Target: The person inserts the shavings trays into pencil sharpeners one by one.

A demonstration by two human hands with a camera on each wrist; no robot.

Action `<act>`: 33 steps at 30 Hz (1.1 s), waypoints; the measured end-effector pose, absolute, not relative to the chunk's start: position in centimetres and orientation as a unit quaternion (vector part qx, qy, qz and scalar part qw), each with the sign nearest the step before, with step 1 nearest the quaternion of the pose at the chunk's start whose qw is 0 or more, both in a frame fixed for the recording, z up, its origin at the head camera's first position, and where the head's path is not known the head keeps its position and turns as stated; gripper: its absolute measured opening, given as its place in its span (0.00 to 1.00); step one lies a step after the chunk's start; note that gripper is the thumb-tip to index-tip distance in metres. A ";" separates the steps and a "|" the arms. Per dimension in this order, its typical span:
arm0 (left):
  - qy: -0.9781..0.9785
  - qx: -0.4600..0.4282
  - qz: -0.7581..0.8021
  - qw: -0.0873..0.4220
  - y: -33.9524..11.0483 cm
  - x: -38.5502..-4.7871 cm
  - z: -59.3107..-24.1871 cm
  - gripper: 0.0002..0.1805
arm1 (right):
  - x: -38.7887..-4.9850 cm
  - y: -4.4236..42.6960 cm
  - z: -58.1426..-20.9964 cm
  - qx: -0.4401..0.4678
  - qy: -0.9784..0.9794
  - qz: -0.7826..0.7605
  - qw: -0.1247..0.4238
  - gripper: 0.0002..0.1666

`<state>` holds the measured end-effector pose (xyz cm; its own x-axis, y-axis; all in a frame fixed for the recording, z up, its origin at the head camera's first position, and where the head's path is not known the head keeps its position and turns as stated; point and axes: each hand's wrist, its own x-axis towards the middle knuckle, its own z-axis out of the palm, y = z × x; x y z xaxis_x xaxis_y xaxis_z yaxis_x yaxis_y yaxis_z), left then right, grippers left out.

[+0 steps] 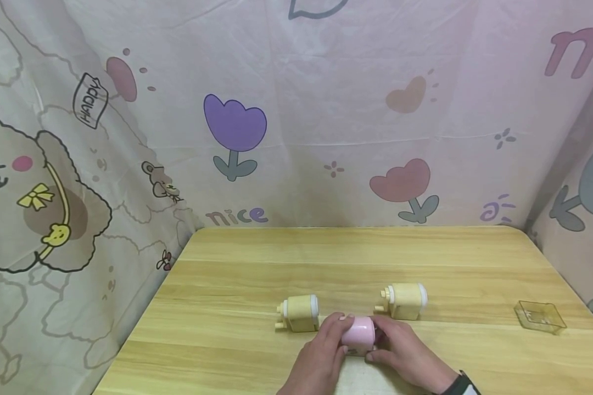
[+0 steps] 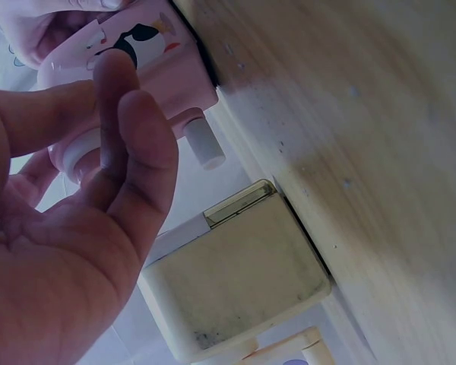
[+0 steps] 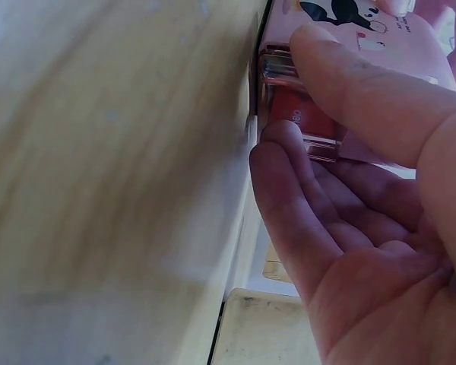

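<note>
A pink crank pencil sharpener point(image 1: 359, 332) with a cartoon print stands on the table between both hands. My left hand point(image 1: 321, 351) holds it from the left, fingers over the crank side; in the left wrist view its white crank knob point(image 2: 204, 143) sticks out below the fingers. From the right, my right hand point(image 1: 400, 348) pinches the sharpener's clear drawer point(image 3: 302, 110) between thumb and fingers. A red patch shows through that drawer. Two cream-yellow sharpeners, a left one point(image 1: 301, 312) and a right one point(image 1: 407, 300), stand just behind the hands.
A loose see-through yellowish drawer point(image 1: 540, 316) lies on the right side of the wooden table point(image 1: 217, 351). Printed cloth point(image 1: 306, 109) hangs behind the table and along both sides. A dark band point(image 1: 459, 384) circles the right wrist.
</note>
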<state>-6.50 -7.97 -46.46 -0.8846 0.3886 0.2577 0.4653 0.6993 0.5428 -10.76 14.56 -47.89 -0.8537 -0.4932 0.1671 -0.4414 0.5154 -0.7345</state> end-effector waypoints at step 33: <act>-0.914 -0.235 -0.323 0.067 -7.9 -6.5 -46.6 0.32 | -10.6 14.1 -47.8 -0.249 0.887 -0.389 0.029 0.31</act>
<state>-6.55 -7.92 -46.63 -0.8805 0.3869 0.2739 0.4731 0.6813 0.5586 -10.56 14.14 -47.79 -0.8744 -0.4640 0.1417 -0.4184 0.5735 -0.7043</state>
